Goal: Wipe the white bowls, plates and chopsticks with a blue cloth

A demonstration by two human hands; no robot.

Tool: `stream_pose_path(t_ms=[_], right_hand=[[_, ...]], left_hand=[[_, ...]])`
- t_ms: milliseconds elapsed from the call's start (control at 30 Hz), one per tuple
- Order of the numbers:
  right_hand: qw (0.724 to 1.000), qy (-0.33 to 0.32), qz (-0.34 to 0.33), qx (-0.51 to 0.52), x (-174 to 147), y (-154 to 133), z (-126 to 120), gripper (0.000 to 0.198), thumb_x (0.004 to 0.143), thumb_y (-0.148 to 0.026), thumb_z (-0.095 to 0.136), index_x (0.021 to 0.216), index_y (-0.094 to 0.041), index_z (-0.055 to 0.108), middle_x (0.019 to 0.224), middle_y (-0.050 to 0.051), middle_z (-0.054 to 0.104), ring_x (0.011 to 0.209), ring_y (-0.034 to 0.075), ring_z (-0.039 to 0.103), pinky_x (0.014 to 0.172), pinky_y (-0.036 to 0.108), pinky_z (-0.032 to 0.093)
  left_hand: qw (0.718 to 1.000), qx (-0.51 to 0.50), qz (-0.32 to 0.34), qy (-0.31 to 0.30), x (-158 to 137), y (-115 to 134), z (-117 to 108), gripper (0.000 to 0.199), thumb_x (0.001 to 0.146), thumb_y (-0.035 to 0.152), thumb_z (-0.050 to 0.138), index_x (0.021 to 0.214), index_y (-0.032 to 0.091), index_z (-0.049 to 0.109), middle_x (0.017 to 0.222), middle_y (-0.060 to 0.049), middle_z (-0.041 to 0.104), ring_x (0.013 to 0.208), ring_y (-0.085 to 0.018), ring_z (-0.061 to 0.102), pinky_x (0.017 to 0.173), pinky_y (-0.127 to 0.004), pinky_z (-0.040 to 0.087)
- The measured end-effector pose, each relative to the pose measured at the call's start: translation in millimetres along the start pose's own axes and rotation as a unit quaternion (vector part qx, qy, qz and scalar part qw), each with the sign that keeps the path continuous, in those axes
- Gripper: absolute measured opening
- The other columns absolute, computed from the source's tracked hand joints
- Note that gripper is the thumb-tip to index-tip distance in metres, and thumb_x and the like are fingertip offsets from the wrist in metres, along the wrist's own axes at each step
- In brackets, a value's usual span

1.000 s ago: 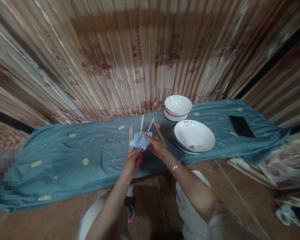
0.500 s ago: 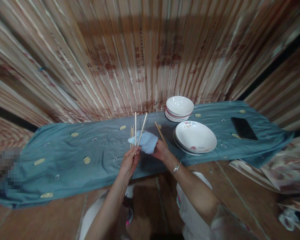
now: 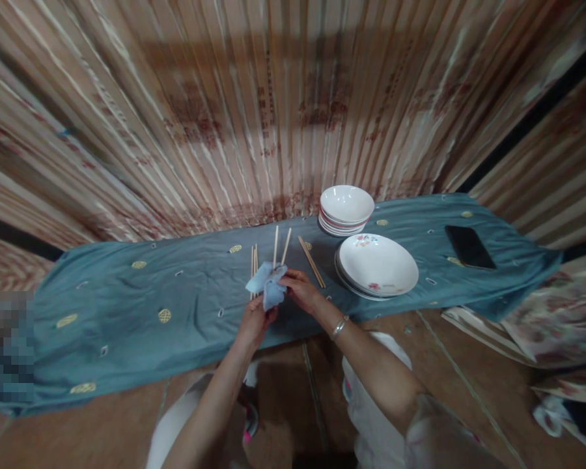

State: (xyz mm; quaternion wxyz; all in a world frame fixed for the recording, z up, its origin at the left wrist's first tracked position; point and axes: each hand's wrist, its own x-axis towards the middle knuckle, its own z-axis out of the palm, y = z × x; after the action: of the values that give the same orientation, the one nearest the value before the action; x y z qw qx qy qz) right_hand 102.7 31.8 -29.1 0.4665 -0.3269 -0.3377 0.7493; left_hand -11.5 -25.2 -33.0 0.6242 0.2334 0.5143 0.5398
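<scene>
Two pale wooden chopsticks (image 3: 275, 244) stick up from my left hand (image 3: 256, 320), which is closed round their lower ends. A light blue cloth (image 3: 272, 290) is wrapped about the middle of the chopsticks and hides part of them. My right hand (image 3: 299, 286) pinches the cloth from the right side. Several more chopsticks (image 3: 254, 259) lie on the table behind the cloth, just left of it. Another pair of chopsticks (image 3: 312, 262) rests to the right, beyond my right hand.
A teal patterned cloth (image 3: 127, 312) covers the long table. Right of my hands are a stack of white bowls (image 3: 346, 203) and a stack of flower-patterned plates (image 3: 378, 264). Farther right lies a black phone (image 3: 470, 247). A pleated curtain (image 3: 283, 117) hangs behind.
My right hand has brought the blue cloth round the two chopsticks, where before it lay spread behind them. The chopsticks have dipped slightly and stand closer together.
</scene>
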Motion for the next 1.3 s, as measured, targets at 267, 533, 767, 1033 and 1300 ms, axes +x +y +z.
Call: stream_pose_path(t_ms=[267, 533, 767, 1033, 1300], right_hand=[[0.998, 0.054, -0.025, 0.037, 11.9, -10.7, -14.9, 0.016, 0.053, -0.025, 0.078, 0.064, -0.018, 0.067, 0.057, -0.004, 0.064, 0.057, 0.011, 0.054, 0.058, 0.024, 0.041], [0.994, 0.075, -0.062, 0.047, 16.8, -31.6, -28.2, 0.013, 0.056, -0.023, 0.076, 0.062, -0.020, 0.064, 0.069, 0.001, 0.069, 0.073, 0.018, 0.062, 0.061, 0.027, 0.047], [0.992, 0.086, -0.087, 0.043, 21.9, -37.1, -40.0, 0.007, 0.064, -0.024, 0.069, 0.067, -0.021, 0.063, 0.066, 0.000, 0.064, 0.064, 0.016, 0.056, 0.059, 0.028, 0.045], [0.996, 0.030, -0.063, 0.057, 18.6, -32.8, -31.2, 0.013, 0.062, -0.025, 0.075, 0.066, -0.021, 0.063, 0.062, -0.002, 0.062, 0.061, 0.013, 0.055, 0.058, 0.026, 0.046], [0.999, 0.011, 0.004, 0.035, 8.3, -15.4, -16.6, 0.020, 0.055, -0.026, 0.082, 0.065, -0.018, 0.067, 0.056, -0.004, 0.061, 0.053, 0.009, 0.051, 0.053, 0.022, 0.039]], left_hand=[[0.997, 0.046, -0.019, -0.067, -7.8, -7.1, -0.9, 0.042, 0.053, 0.048, 0.083, 0.068, 0.011, 0.069, 0.049, 0.003, 0.049, 0.041, -0.003, 0.035, 0.041, -0.018, 0.021], [0.992, 0.040, -0.069, -0.098, -17.1, -12.5, -4.1, 0.045, 0.052, 0.049, 0.085, 0.067, 0.009, 0.069, 0.049, 0.004, 0.046, 0.043, -0.002, 0.035, 0.041, -0.017, 0.021], [0.985, 0.005, -0.108, -0.135, -19.0, -17.6, -5.5, 0.042, 0.054, 0.044, 0.085, 0.065, 0.010, 0.066, 0.049, 0.005, 0.043, 0.041, -0.001, 0.031, 0.040, -0.017, 0.018], [0.982, -0.031, -0.126, -0.140, -19.0, -16.5, -3.0, 0.042, 0.052, 0.042, 0.086, 0.065, 0.010, 0.061, 0.048, 0.006, 0.041, 0.040, 0.000, 0.029, 0.039, -0.016, 0.014], [0.981, -0.057, -0.114, -0.148, -12.1, -10.4, 0.7, 0.036, 0.062, 0.039, 0.080, 0.070, 0.011, 0.059, 0.050, 0.008, 0.039, 0.040, 0.000, 0.026, 0.038, -0.015, 0.013]])
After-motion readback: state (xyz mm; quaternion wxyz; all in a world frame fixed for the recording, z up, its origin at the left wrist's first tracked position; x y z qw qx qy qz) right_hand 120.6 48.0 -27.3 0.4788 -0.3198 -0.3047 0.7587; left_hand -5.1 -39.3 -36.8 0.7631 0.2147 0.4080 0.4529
